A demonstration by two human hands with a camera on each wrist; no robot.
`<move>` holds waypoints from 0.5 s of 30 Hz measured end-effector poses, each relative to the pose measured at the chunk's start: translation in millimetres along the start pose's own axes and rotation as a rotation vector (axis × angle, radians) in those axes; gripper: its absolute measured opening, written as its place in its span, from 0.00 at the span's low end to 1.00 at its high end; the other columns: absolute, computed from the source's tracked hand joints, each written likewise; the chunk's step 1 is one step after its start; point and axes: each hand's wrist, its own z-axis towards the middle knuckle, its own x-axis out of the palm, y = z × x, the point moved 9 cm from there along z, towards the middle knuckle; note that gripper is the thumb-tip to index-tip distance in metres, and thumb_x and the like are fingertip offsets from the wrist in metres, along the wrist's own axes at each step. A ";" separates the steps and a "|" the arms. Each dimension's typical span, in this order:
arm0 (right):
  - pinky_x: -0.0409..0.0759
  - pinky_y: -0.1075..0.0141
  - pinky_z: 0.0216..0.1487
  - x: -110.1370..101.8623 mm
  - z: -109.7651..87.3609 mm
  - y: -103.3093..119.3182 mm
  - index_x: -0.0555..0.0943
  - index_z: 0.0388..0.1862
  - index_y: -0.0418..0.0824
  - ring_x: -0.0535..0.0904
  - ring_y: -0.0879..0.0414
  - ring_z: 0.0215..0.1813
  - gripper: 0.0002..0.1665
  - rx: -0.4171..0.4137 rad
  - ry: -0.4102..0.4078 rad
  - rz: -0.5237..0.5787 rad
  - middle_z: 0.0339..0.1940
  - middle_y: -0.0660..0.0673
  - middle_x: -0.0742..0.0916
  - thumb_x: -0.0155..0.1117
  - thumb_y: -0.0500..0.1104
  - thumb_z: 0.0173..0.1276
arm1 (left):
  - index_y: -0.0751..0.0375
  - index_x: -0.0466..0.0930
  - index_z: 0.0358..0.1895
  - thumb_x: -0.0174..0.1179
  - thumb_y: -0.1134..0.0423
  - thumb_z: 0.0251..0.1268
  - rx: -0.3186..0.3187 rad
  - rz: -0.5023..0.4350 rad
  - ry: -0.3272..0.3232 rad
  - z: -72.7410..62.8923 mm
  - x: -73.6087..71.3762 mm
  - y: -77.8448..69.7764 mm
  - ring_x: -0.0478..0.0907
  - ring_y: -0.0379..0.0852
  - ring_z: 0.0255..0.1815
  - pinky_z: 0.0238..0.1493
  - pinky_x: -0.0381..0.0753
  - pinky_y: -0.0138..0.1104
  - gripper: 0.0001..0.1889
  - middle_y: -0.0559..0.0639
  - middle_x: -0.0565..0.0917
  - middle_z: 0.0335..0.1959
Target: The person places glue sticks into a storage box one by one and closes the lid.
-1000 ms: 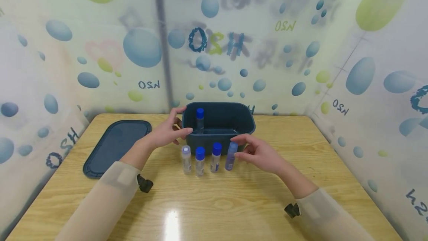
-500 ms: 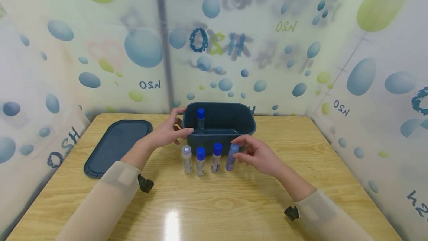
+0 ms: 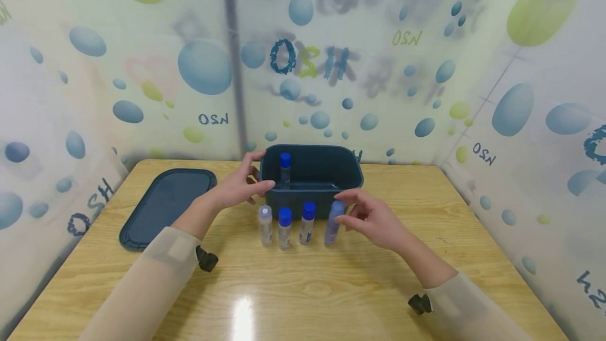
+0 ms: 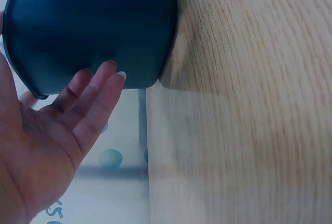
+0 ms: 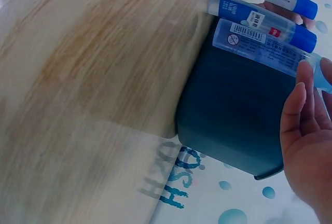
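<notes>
My right hand pinches the capped upper end of a bluish-purple liquid glue bottle, which leans to the right in front of the dark blue bin. In the right wrist view, the fingertips meet its pale blue cap. My left hand holds the bin's left end, with the thumb at the front rim and the index finger at the back corner. Three other glue bottles stand in a row before the bin: one pale-capped, two blue-capped. A blue-capped bottle is inside the bin's left part.
A dark blue lid lies flat on the wooden table, left of the bin and partly behind the left forearm. Patterned curtains enclose the table's back and sides. A black strap end hangs from the right sleeve.
My right hand has drawn the bluish-purple glue bottle slightly right, away from its neighbour, and the bottle leans more. The left hand stays at the bin.
</notes>
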 end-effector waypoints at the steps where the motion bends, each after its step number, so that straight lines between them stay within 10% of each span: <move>1: 0.81 0.65 0.30 -1.3 -0.6 1.4 0.82 0.67 0.42 0.86 0.51 0.33 0.23 0.000 -0.002 0.006 0.47 0.44 0.89 0.75 0.39 0.76 | 0.39 0.37 0.90 0.65 0.44 0.81 0.001 -0.002 0.001 0.0 0.1 0.2 0.87 0.57 0.48 0.48 0.92 0.48 0.50 0.64 0.76 0.52; 15: 0.80 0.66 0.26 -33.2 -3.2 40.5 0.80 0.68 0.38 0.85 0.56 0.29 0.26 -0.167 -0.117 0.051 0.47 0.40 0.87 0.74 0.29 0.73 | 0.38 0.37 0.90 0.64 0.44 0.82 0.004 0.004 -0.003 -0.2 -0.2 -0.3 0.87 0.57 0.48 0.48 0.92 0.49 0.49 0.63 0.77 0.52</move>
